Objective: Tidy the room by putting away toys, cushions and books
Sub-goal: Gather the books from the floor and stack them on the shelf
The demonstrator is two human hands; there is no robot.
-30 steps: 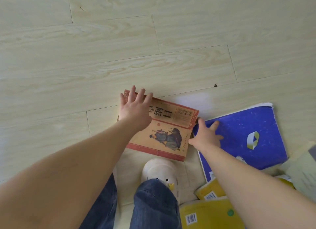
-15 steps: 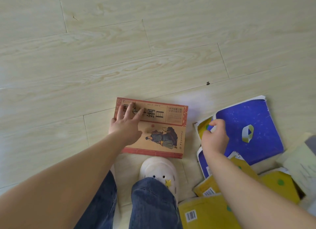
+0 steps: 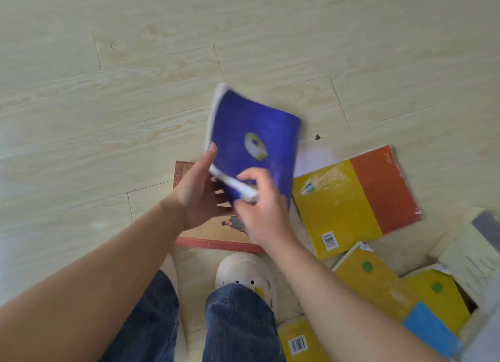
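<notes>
The blue book (image 3: 251,118) hangs above the red-bordered book (image 3: 216,240) on the floor (image 3: 108,118) — right hand (image 3: 266,207) pinching its near edge, left hand (image 3: 198,196) gripping from beneath, thumb on top — likely a light, floppy paperback, best supported flat underneath.
</notes>
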